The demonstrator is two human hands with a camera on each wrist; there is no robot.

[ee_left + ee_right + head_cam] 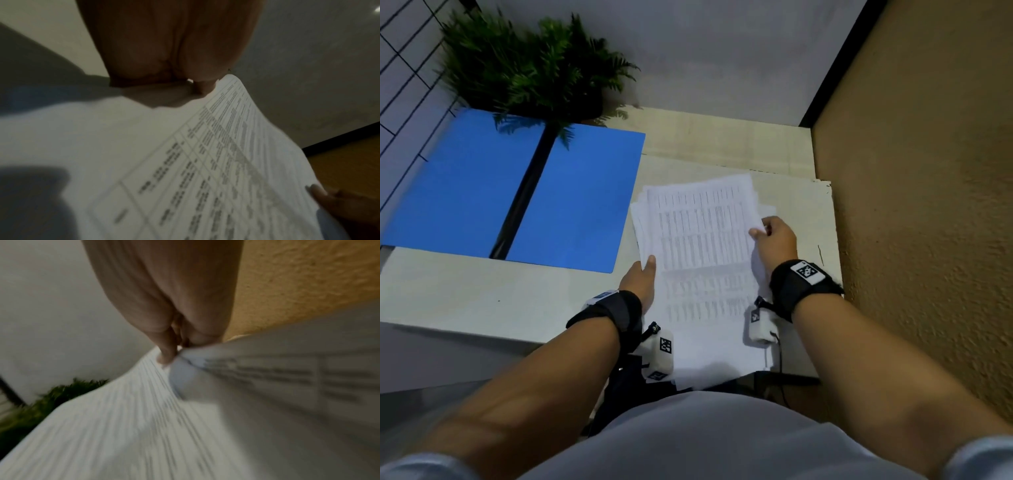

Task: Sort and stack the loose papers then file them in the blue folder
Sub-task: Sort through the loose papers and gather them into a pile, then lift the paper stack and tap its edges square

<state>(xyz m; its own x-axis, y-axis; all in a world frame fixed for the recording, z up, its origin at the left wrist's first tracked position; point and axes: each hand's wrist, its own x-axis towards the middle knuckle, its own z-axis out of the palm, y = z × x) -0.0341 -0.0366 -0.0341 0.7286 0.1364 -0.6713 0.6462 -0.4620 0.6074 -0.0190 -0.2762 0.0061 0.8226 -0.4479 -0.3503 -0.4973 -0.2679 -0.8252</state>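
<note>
A stack of white printed papers (702, 260) is held above the pale table (465, 294), its sheets slightly fanned at the far end. My left hand (642, 274) grips the stack's left edge, thumb on top. At the right edge my right hand (774, 236) pinches the papers between thumb and fingers. The left wrist view shows the table-printed top sheet (226, 162) curving up from my left hand (203, 86). In the blurred right wrist view my right hand (172, 352) pinches the bunched papers (144, 418). The blue folder (517, 192) lies open and flat at the left.
A green fern plant (530, 65) stands behind the folder, its fronds over the folder's far edge. A textured tan wall (928, 205) runs close along the table's right side. A white wall is behind the table.
</note>
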